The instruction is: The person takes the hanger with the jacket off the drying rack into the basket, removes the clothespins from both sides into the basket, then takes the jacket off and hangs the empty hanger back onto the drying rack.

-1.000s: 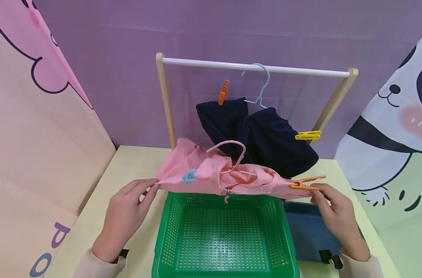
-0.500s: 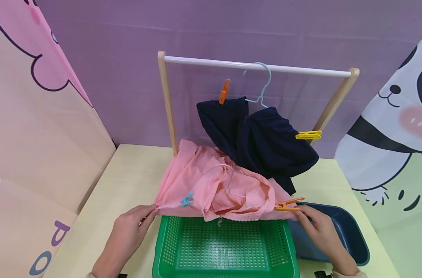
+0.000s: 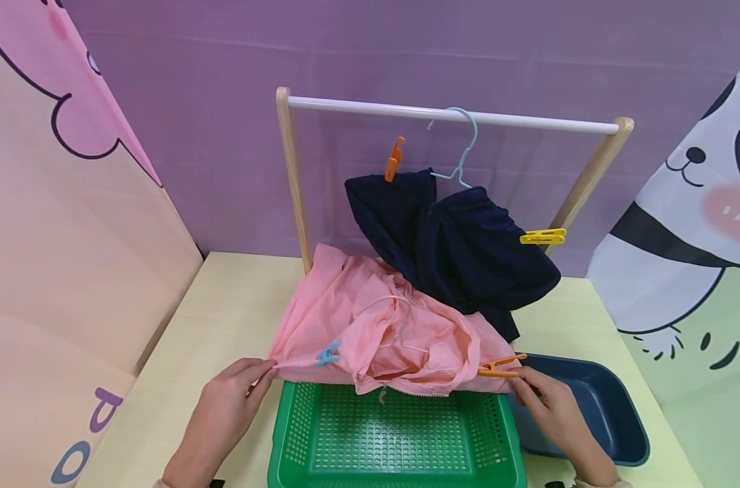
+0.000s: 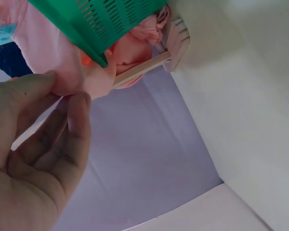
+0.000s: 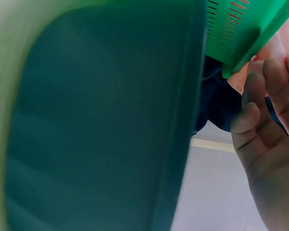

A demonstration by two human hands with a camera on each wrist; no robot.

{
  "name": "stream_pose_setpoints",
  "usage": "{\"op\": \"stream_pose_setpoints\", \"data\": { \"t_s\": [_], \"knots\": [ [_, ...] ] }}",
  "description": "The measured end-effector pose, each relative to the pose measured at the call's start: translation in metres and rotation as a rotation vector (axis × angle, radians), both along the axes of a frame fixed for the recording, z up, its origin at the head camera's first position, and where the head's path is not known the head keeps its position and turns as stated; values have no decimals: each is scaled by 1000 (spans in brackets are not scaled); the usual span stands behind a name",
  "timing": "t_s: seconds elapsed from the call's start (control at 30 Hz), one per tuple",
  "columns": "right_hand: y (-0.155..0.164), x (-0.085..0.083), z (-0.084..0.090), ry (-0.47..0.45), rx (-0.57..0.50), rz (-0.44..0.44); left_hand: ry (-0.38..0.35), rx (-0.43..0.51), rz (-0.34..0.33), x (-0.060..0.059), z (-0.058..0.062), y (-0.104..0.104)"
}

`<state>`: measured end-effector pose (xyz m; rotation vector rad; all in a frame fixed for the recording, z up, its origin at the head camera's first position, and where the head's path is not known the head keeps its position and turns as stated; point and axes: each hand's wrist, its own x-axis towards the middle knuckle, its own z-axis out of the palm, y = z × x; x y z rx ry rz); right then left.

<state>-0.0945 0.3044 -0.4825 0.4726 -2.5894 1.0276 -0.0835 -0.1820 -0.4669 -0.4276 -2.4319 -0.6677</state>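
One second ago the pink garment (image 3: 333,291) was lifted nearly edge-on, with its hanger hook (image 3: 385,297) standing up; its near edge has since come down and nearer, so the cloth now faces the head camera, the hook lying over it at a slant. Against half a second ago the shift is slight. For the work in hand I take this as the garment being laid out and drawn straight, with the spreading well along but the cloth not yet let go.

The garment sits mid-scene, its far left part by the foot of the rack's (image 3: 370,108) left post, its near edge crossing the far side of the green basket (image 3: 277,434); whether it touches the basket I cannot tell. Behind it, to the far right, hangs the navy garment (image 3: 467,244).

The left hand (image 3: 232,396) pinches the left end of that edge between thumb and fingers, left of the light-blue clip (image 3: 328,354). The right hand (image 3: 547,400) pinches the right end just beside the orange clip (image 3: 498,373), reaching in over the dark blue tray (image 3: 602,420). Both wrists come in from the near side, angled toward each other.
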Motion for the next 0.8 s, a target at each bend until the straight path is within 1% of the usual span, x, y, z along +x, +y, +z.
{"op": "stream_pose_setpoints", "data": {
  "t_s": [0.17,0.27,0.4,0.5,0.63,0.8],
  "knots": [
    [0,0,1,-33,3,-2,38,-26,-27,-2,1,-1],
    [1,0,5,-37,32,-1,47,-30,-45,-2,2,-2],
    [3,-1,14,23,106,-21,47,-38,-57,-3,3,-2],
    [6,-3,23,69,141,-40,44,-41,-62,-4,4,-1],
    [10,-5,30,78,132,-38,48,-45,-60,-5,4,-1],
    [10,-6,35,72,103,-30,50,-43,-59,-4,5,-1]
  ]
}}
